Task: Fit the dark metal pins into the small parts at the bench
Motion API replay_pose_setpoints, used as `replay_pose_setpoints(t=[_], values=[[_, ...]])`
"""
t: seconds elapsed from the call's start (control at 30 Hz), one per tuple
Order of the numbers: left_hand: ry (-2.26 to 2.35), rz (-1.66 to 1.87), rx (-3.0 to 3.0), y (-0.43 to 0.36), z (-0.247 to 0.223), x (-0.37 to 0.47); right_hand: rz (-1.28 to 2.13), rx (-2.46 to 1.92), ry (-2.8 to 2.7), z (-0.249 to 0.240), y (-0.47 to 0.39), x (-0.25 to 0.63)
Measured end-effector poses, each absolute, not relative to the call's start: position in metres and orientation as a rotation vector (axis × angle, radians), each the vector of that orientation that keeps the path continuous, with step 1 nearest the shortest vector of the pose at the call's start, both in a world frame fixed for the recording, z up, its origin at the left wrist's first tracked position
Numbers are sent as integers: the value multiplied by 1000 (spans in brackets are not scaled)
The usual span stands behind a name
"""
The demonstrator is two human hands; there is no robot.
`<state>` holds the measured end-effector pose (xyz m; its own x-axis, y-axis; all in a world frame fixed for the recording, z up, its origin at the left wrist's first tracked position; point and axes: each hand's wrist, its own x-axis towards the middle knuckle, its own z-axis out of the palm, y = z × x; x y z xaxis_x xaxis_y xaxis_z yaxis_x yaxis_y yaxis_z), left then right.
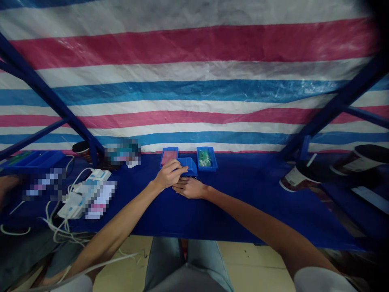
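A middle blue bin (189, 165) is tilted on the table, its inside hidden from me. My left hand (168, 173) is closed on its left side, thumb and fingers against the rim. Just below, my right hand (192, 187) lies back up at the bin's front edge, fingers stretched to the left and partly under my left hand. Some thin pieces show between the bin and my right hand, too small to name. Behind stand a blue bin with pink flat pieces (169, 155) and, to the right, a blue bin with green and silvery small parts (207, 158).
On the left of the blue table (243, 211) lie a white power strip (85, 194) and tangled cables. A lidded cup (296, 178) stands at right, another behind it. Blue frame posts (51, 87) flank a striped sheet (197, 93). Another person's hand (6, 184) shows far left.
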<state>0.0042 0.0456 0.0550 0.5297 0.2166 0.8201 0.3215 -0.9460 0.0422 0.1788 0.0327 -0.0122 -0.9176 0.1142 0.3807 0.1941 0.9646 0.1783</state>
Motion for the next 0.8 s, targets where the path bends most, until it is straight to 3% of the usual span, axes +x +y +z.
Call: replay_pose_setpoints(t=[0.33,0.8], values=[[-1067,-1344,-2713,83,88,20,-273,-216,-2768,-14,33,179],[-1479,-745,-2908,184,81,61,-282,-226,-2760,-16,33,179]])
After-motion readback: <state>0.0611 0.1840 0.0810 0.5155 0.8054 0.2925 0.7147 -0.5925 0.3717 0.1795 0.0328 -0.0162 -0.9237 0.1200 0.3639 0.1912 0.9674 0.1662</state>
